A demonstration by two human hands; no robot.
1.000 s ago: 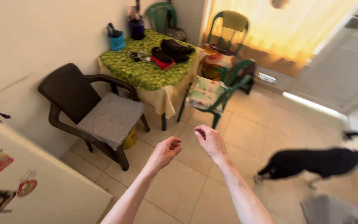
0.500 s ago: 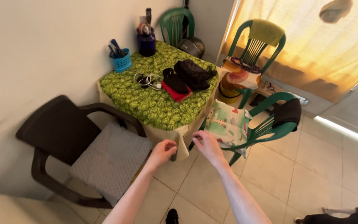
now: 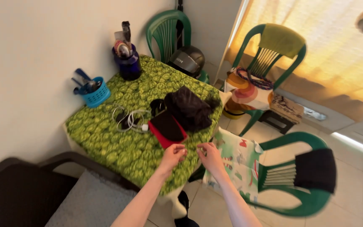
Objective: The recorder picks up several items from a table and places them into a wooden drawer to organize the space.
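Seen from the head camera, a person's left hand (image 3: 174,154) and right hand (image 3: 210,154), fingers loosely curled and holding nothing, hover at the near edge of the green-clothed table (image 3: 106,138), just short of a black-and-red pouch (image 3: 167,127) beside tangled white cables (image 3: 131,120).

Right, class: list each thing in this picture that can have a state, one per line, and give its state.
Left hand: fingers curled, holds nothing, above table edge.
Right hand: fingers pinched, holds nothing.
Red-and-black case: closed, flat on the table.
White cable: coiled loosely.
Black cloth: crumpled.
Blue basket: upright, holding utensils.
Dark cup: upright, full.
Helmet: resting on a green chair.
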